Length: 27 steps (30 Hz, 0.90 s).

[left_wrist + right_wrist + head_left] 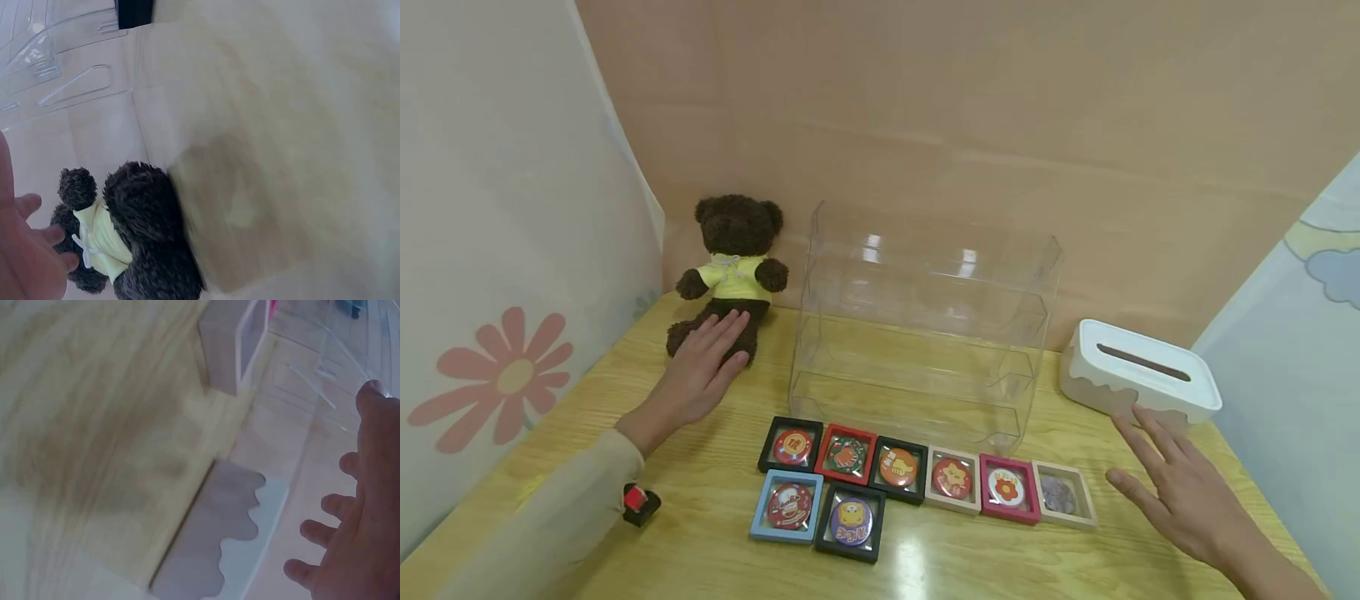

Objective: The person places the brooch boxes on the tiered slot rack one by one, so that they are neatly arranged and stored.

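Both hands empty, fingers extended: left hand (703, 372) thumb apart, right hand (1182, 492) spread. Frames (898, 468) lie between the hands, on the near side; longer row runs left-right, its right end closest to right hand. Box (1138, 381) just past right fingertips, long axis mostly left-right. Rack (925, 327) between hands, farther out, long side left-right. Bear (735, 275) just past left hand; contact, can't tell.

Looks like shaggy plush on the bear (737, 229), glossy clear plastic on the rack (917, 362), shiny wood on the tabletop (1000, 567).
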Available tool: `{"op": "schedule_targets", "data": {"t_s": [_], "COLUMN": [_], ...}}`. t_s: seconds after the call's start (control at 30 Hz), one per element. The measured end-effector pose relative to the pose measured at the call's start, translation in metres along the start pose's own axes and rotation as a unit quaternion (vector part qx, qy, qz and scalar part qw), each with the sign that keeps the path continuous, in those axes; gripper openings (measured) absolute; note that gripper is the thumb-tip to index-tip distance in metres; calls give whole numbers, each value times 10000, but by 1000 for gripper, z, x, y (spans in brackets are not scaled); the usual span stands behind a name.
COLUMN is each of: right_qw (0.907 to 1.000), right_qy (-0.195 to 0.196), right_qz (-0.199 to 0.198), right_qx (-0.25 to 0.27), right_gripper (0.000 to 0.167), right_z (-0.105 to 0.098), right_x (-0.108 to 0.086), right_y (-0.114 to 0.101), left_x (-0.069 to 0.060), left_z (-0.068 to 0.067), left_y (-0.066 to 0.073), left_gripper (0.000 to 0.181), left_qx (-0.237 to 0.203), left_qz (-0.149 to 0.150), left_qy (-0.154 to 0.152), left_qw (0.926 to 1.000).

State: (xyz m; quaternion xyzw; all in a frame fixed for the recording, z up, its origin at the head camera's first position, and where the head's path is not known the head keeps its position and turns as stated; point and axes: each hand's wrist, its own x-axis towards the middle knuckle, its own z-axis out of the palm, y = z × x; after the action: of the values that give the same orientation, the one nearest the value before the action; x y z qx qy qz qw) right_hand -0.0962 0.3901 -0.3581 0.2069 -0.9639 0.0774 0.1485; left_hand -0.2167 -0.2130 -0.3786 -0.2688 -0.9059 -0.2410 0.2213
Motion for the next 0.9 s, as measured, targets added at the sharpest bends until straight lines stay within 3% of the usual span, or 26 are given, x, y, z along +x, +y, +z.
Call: {"op": "schedule_targets", "data": {"t_s": [0.13,0.3,0.43,0.67,0.9], "right_qw": [9994,9956,9900,9819,9575], "right_qy": [-94,-352,-639,-763,-1075], "right_qz": [-45,28,-5,-345,-531], "right_qx": [318,872,1260,1696,2625], "right_gripper": [77,75,67,64,53], "right_z": [11,20,27,36,34], "right_x": [0,-2,-3,-4,-6], "right_y": [-8,-16,-18,-11,3], "left_x": [16,35,47,54,57], "left_z": [6,10,18,31,37], "left_y": [-2,5,14,22,28], "left_gripper": [51,50,50,51,51], "left_qx": [-488,-976,-1634,-2140,-2248], "left_qz": [301,131,109,283,521], "left_qy": [225,90,-16,36,313], "left_qw": [9981,9951,9865,9764,9725]}}
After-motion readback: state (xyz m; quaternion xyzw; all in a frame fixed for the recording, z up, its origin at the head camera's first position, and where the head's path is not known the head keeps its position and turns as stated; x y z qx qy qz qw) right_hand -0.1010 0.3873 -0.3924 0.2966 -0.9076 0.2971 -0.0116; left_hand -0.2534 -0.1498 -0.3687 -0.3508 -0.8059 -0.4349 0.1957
